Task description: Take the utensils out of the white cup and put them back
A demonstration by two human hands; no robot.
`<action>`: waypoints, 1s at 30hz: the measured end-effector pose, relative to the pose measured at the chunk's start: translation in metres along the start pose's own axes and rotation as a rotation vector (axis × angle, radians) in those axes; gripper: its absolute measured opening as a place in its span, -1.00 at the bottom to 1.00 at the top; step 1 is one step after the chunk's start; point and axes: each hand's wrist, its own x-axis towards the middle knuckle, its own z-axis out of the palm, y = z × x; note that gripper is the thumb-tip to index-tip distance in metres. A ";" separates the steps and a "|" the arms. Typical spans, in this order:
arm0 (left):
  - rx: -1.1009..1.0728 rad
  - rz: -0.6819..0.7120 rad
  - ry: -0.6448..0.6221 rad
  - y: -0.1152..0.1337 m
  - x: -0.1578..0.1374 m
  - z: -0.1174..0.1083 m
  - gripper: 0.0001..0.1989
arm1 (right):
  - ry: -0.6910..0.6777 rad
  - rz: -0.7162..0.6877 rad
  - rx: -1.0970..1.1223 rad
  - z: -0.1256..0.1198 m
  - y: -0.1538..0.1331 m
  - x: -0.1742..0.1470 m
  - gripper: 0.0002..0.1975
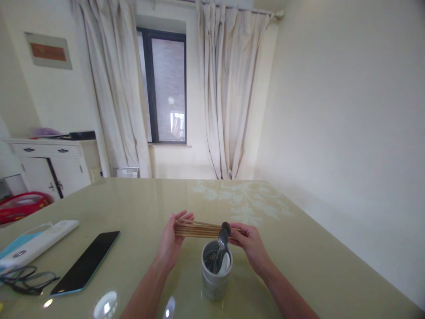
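Note:
A bundle of wooden chopsticks lies level between my two hands, just beyond and above a grey utensil cup. My left hand supports the left ends, with the thumb over them and some fingers stretched out behind. At the other end, my right hand pinches the chopsticks between thumb and fingers. Metal spoons stand upright in the cup, their bowls in front of the bundle's right part. Inside the cup there is also a white piece, whose kind I cannot make out.
On the table's left lie a black-screened phone, eyeglasses, a white power strip and something light blue. A wall runs along the right edge. Behind stand a white cabinet and a red basket.

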 end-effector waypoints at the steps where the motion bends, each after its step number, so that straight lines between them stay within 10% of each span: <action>1: -0.013 -0.018 0.010 0.002 -0.001 0.000 -0.63 | -0.004 0.001 0.000 0.000 -0.001 -0.001 -0.45; 21: 0.027 -0.173 -0.143 0.013 -0.006 -0.004 -0.56 | -0.038 0.016 -0.053 -0.001 -0.006 -0.006 -0.49; 30: 0.485 -0.108 -0.117 -0.001 -0.010 -0.010 -0.53 | -0.016 0.015 0.017 0.000 -0.001 -0.005 -0.50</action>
